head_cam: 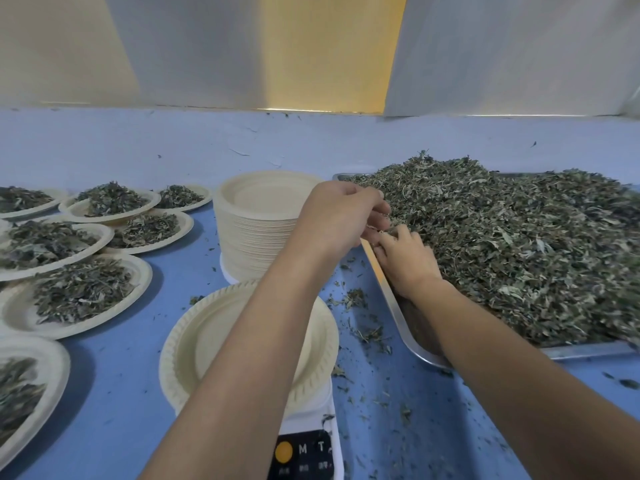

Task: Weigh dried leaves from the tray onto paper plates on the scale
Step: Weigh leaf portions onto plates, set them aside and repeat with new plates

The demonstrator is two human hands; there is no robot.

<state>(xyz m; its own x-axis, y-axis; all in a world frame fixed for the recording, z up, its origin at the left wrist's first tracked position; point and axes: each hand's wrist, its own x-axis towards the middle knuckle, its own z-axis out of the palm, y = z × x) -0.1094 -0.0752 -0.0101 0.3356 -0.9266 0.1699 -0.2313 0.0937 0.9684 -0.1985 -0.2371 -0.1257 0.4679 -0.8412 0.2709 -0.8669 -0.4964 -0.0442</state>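
hands (left, right) gather one tray's leaves

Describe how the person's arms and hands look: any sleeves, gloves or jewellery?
The left forearm and right forearm are bare as far as the frame shows, with no sleeve in view. The left hand and right hand wear no gloves. No watch, bracelet or ring shows on either.

Blue table meets a yellowish wall; white panels cover parts of it. Soft, even light.
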